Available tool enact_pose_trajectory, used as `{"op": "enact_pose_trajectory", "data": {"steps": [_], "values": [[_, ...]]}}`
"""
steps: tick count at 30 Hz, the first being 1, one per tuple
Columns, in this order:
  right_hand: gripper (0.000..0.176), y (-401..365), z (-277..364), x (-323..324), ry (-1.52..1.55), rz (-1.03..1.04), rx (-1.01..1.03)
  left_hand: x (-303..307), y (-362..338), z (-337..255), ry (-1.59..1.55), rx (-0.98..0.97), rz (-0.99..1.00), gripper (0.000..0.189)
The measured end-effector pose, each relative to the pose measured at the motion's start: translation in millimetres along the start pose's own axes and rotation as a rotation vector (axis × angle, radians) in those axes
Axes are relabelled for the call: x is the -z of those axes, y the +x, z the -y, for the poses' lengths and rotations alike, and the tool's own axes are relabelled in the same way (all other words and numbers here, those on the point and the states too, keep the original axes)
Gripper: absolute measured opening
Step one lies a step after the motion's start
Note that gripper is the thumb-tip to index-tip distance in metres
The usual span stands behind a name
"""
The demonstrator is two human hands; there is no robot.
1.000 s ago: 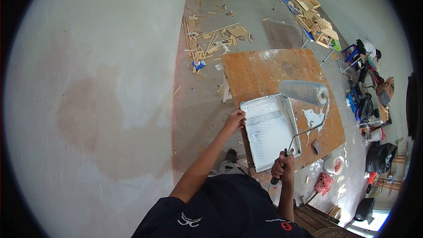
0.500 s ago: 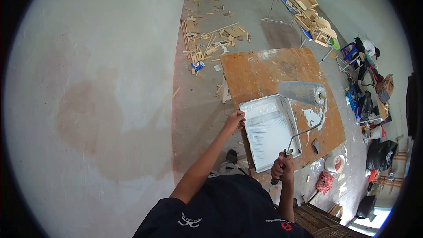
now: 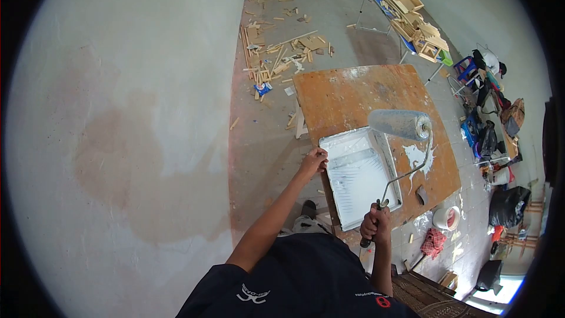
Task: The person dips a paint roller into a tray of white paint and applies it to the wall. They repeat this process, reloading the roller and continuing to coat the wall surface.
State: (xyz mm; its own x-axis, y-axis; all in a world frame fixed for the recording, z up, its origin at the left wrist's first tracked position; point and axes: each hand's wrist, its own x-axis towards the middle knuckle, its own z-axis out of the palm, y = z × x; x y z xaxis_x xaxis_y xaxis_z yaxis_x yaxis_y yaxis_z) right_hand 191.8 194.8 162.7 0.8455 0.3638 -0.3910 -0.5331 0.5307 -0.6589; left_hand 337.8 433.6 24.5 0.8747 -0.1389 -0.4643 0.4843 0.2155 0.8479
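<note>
My right hand (image 3: 375, 225) is wrapped round the dark handle of a paint roller (image 3: 398, 125). The roller's grey-white sleeve is held up past the far right part of a white paint tray (image 3: 359, 191). White paint coats the tray, and its ribbed slope shows through in places. At the tray's left edge, my left hand (image 3: 315, 160) grips the rim with its fingers closed. Beneath the tray is a worn brown wooden table (image 3: 347, 97), with a white paint spill (image 3: 416, 158) to the right of the tray.
A pale wall (image 3: 141, 141) with a damp-looking patch stands on my left. Wood scraps (image 3: 282, 59) litter the floor ahead. A folding table with wooden pieces (image 3: 421, 32) stands far right. Nearer lie a white bucket (image 3: 446, 218) and a red checked cloth (image 3: 434, 242).
The paint roller has shifted very slightly left. Both hands keep their holds, and the tray has not visibly moved.
</note>
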Motion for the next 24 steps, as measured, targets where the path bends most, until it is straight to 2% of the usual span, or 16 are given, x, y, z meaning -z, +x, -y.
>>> {"op": "enact_pose_trajectory", "data": {"steps": [24], "values": [[0.029, -1.7, -11.3, 3.1, -0.014, -0.050, -0.047, -2.7, -6.0, -5.1, 0.135, -0.073, -0.020, 0.018]]}}
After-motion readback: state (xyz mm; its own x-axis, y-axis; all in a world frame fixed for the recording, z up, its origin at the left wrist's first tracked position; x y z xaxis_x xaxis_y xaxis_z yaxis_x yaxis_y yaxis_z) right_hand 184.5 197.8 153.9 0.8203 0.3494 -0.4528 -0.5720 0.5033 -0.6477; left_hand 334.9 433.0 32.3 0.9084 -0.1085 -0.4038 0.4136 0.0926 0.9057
